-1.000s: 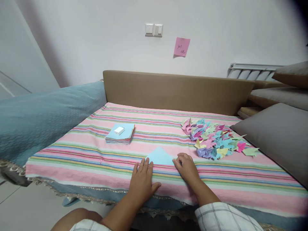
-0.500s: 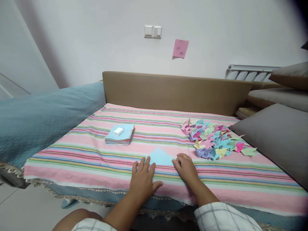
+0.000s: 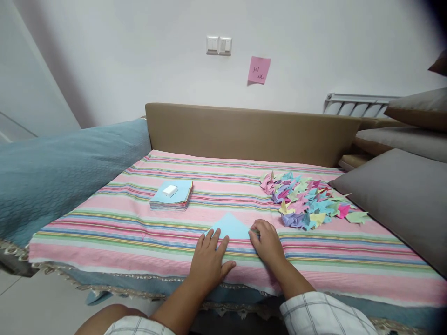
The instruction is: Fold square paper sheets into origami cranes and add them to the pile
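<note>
A light blue sheet of origami paper (image 3: pixel 231 226), folded into a triangle, lies on the striped cloth with its point away from me. My left hand (image 3: pixel 208 253) rests flat with fingers spread, its fingertips on the paper's near left edge. At the right corner, my right hand (image 3: pixel 267 239) is curled, with thumb and forefinger pinching the paper there. That corner is partly hidden by the fingers.
Left of centre, a stack of coloured paper (image 3: pixel 171 195) carries a small white block (image 3: pixel 170 190). Many folded paper cranes (image 3: pixel 307 200) are heaped to the right. Grey cushions (image 3: pixel 401 186) stand beyond them, and a brown backrest (image 3: pixel 251 132) runs along the wall.
The view has shifted slightly to the right. My left fingertips have moved a little along the paper's near edge, while the right hand keeps to its corner. The paper stays folded.
</note>
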Tool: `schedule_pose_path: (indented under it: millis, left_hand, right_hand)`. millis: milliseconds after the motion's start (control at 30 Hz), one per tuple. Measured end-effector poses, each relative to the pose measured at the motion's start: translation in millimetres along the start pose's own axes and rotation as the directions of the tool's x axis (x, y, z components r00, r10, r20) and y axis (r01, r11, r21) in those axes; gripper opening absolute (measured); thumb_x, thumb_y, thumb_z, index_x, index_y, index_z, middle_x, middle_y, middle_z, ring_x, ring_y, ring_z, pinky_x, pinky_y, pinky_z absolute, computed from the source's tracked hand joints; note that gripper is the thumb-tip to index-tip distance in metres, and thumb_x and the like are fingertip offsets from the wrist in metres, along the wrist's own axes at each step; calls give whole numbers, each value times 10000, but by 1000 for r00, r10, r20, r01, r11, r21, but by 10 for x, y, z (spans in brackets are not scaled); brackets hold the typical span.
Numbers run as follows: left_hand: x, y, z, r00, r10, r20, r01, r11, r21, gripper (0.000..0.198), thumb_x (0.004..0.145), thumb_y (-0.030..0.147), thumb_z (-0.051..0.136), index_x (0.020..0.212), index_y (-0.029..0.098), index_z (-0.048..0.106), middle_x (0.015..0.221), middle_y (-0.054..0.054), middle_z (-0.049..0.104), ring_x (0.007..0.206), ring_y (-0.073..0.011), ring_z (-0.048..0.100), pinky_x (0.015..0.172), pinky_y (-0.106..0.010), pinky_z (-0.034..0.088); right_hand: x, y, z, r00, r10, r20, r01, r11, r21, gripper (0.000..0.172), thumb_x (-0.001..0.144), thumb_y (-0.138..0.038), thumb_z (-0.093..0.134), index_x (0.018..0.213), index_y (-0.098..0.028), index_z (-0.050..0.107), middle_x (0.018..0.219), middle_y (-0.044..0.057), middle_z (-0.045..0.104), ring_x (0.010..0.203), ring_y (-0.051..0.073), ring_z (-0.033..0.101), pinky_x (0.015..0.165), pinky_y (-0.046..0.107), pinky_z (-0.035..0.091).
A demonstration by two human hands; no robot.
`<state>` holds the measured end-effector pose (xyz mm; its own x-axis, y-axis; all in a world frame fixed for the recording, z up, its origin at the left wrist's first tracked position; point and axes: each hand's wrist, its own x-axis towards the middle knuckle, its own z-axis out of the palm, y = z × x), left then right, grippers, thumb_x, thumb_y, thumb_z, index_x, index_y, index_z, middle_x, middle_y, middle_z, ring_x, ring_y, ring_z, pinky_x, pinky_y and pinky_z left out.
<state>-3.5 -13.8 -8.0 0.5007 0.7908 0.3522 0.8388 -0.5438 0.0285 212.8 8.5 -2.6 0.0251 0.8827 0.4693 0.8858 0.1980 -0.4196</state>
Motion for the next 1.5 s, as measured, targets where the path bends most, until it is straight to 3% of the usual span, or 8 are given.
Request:
schedule_pose_path:
  millis: [67,200,433,767,1067,1500]
  left_hand:
    - [2,1,-2,1000,-3,-1,3,1000,2,623,778,542,565,1317,246,463,1399,-135,430,1284,-352,368,1024,-533,286]
    - [0,0,-3,1000,-9,-6,9,1000,2,618,778,552,558,1314,256,467,1400,-129,432,1285,-346,371,1026,-528,290]
    - [0,-4,14,1000,-31,-5,31,999,-21,623,790,623,483,1298,263,487,1396,-124,440,1285,-334,380,1030,-519,289]
    - [-5,-3,9,999,-4,-34,3,1000,-2,617,779,560,552,1307,250,478,1393,-128,441,1279,-340,378,1028,-521,279]
    - [-1,-19,17,999,9,-35,-9,1000,5,614,792,569,523,1313,248,473,1397,-124,436,1282,-340,372,1027,-516,277]
    - [23,-18,-14,1000,5,-12,-5,1000,16,598,793,548,532,1305,245,483,1398,-130,435,1283,-345,377,1030,-526,284]
  right_hand:
    - [-42,-94,-11,998,-54,-29,53,998,-32,189,834,-231,482,959,-202,620,1144,96,572,1060,241,486,918,397,357]
    - [-139,-271,22,975,-222,31,224,970,-93,282,835,-177,481,1045,-270,645,1319,68,490,1210,254,401,1014,455,249]
    - [-202,-366,70,952,-240,189,267,955,-129,380,794,-195,548,1138,-342,613,1455,46,344,1315,274,287,1055,504,145]
    - [-160,-281,-8,967,-154,203,178,979,-104,367,765,-126,526,1019,-340,682,1428,32,392,1319,256,291,1058,491,135]
    - [-75,-103,-215,978,21,208,12,987,-157,295,758,-121,515,807,-311,735,1340,9,510,1261,239,385,1035,448,180]
    - [4,89,-376,958,189,215,-147,969,-198,307,743,-102,469,658,-266,714,1194,-3,620,1115,205,504,979,391,252]
